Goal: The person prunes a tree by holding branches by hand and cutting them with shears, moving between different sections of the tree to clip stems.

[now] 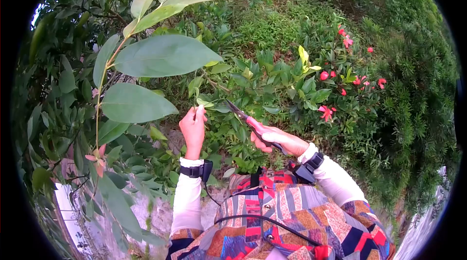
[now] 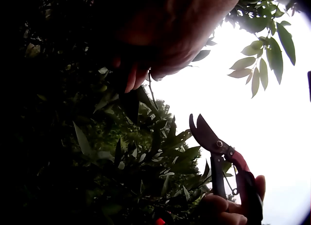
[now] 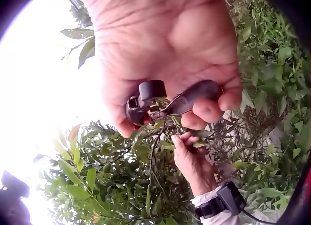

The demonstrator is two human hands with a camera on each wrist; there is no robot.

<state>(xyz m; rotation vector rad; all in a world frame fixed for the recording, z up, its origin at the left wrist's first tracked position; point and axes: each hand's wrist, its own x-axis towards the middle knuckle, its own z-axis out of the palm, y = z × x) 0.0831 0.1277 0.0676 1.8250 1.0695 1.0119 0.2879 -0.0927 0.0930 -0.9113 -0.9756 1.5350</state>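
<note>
My left hand [image 1: 193, 130] pinches a thin leafy twig [image 1: 204, 103] between thumb and fingers in the head view. In the left wrist view a slim stem [image 2: 152, 91] shows below those fingers. My right hand [image 1: 286, 142] grips red and black pruning shears [image 1: 254, 123], their tip pointing up and left toward the twig. The blades [image 2: 208, 135] stand parted in the left wrist view, just apart from my left hand. From the right wrist the shears' handles [image 3: 194, 96] lie across the palm, fingers curled round them.
A branch with large leaves [image 1: 163, 56] hangs close to the head camera at upper left. Dense shrub leaves [image 1: 243, 148] lie around and below both hands. To the right grows a bush with red flowers [image 1: 326, 112]. A cable [image 1: 243, 216] runs across the patterned garment.
</note>
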